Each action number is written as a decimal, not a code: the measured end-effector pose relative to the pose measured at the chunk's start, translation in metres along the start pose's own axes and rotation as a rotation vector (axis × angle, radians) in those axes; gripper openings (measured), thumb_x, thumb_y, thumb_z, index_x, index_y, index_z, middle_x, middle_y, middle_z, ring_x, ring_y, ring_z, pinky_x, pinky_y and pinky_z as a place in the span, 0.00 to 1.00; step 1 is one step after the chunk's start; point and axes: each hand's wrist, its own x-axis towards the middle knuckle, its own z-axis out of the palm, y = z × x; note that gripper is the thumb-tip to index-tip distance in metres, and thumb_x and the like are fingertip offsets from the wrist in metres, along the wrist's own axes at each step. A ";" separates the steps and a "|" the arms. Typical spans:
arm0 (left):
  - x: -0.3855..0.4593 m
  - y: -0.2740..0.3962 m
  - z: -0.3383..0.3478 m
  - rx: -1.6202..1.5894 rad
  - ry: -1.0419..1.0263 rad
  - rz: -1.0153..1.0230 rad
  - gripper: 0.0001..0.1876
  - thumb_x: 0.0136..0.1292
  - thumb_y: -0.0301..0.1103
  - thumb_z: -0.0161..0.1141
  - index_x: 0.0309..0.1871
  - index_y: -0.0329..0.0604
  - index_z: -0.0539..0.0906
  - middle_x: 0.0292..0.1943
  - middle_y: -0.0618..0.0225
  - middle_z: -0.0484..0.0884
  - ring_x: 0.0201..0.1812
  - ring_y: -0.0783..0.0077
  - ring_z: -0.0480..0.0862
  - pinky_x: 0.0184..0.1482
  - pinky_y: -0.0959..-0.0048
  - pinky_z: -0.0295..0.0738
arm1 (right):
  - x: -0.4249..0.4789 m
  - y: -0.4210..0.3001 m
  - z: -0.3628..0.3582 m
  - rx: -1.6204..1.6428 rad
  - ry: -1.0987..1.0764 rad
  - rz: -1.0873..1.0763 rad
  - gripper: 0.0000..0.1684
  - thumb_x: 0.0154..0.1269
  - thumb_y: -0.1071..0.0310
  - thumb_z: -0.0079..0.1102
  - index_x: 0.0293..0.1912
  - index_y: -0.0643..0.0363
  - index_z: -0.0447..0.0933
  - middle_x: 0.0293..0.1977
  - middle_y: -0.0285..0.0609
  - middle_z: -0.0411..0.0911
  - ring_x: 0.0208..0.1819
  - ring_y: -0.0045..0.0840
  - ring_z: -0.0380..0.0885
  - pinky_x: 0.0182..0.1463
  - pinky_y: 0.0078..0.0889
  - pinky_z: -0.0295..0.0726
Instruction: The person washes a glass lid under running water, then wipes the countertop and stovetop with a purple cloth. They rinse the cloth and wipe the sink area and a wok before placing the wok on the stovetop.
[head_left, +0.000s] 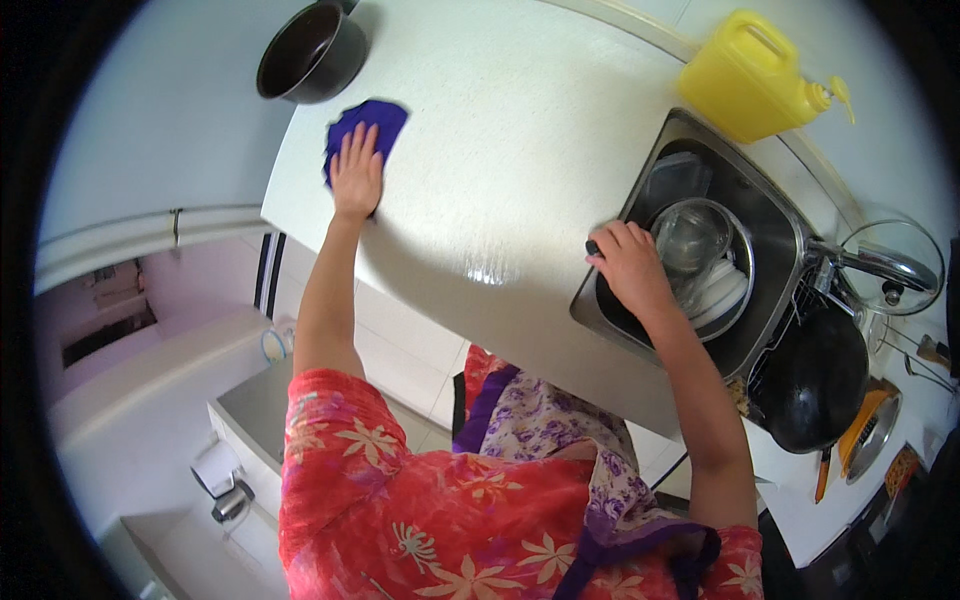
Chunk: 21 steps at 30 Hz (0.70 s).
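Observation:
My left hand (355, 180) lies flat, fingers spread a little, on a folded purple cloth (384, 118) and presses it to the white countertop (517, 135). The cloth is near the counter's left end, just below a dark round pot (337, 64). At the sink's near left rim, my right hand (628, 259) is closed around a black handle (592, 247). Only the handle's end shows; it seems to belong to the metal pot (750, 247) in the sink. A clear glass bowl (694, 232) and white dishes (720, 292) sit in that pot.
The steel sink (780, 300) also holds a clear container (679, 180). Behind it stands a yellow jug with a pump (739, 82). To the right are the faucet (870, 262), a glass lid (926, 232) and a black wok (814, 382). Wet streaks (487, 270) shine on the counter.

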 end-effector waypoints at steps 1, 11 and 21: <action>-0.034 -0.011 -0.004 0.035 -0.001 -0.094 0.27 0.71 0.42 0.39 0.73 0.56 0.57 0.74 0.68 0.53 0.73 0.57 0.54 0.70 0.49 0.47 | 0.000 -0.001 -0.001 0.017 0.001 -0.004 0.16 0.54 0.65 0.66 0.42 0.56 0.74 0.39 0.39 0.71 0.45 0.34 0.71 0.52 0.38 0.71; -0.220 0.329 -0.110 -0.296 -0.404 -0.031 0.32 0.56 0.45 0.60 0.65 0.48 0.68 0.68 0.57 0.62 0.69 0.50 0.60 0.65 0.47 0.58 | -0.003 0.009 -0.044 0.321 -0.119 0.179 0.16 0.61 0.69 0.59 0.49 0.58 0.74 0.46 0.45 0.72 0.50 0.40 0.72 0.53 0.37 0.72; -0.211 0.276 -0.091 -0.226 -0.341 -0.014 0.33 0.59 0.48 0.57 0.69 0.55 0.66 0.71 0.58 0.58 0.73 0.55 0.54 0.68 0.49 0.52 | -0.048 0.056 -0.103 0.262 -0.096 0.219 0.13 0.63 0.75 0.55 0.49 0.60 0.74 0.44 0.44 0.72 0.42 0.31 0.75 0.44 0.30 0.75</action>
